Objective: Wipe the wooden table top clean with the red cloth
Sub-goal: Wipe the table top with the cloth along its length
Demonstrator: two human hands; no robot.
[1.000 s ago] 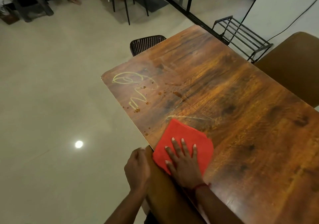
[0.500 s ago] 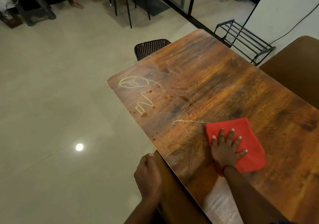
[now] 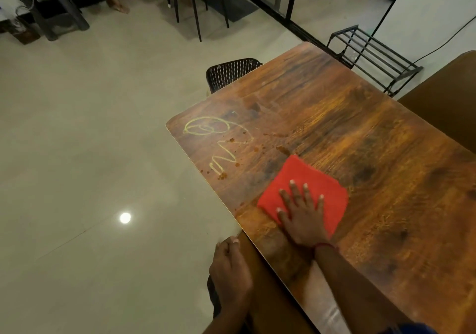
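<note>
The red cloth (image 3: 309, 179) lies folded on the wooden table top (image 3: 360, 127), near its left edge. My right hand (image 3: 302, 217) presses flat on the cloth's near half, fingers spread. Beyond the cloth, toward the table's far left corner, are yellow squiggly smears (image 3: 206, 127) and small brown drops (image 3: 282, 149); the cloth's far corner touches the nearest brown spot. My left hand (image 3: 229, 269) is curled over the top of a brown chair back (image 3: 268, 295) just off the table's left edge.
A black mesh chair (image 3: 231, 72) is tucked at the table's far end. A black metal rack (image 3: 373, 55) stands behind the table, and a brown chair (image 3: 443, 101) on its right side. Open tiled floor (image 3: 90, 153) lies left; another person's foot (image 3: 117, 5) is far back.
My right hand slid the cloth right across the table, then back left and farther away, over the pale streak and up to the brown spots. My left hand stayed on the chair back.
</note>
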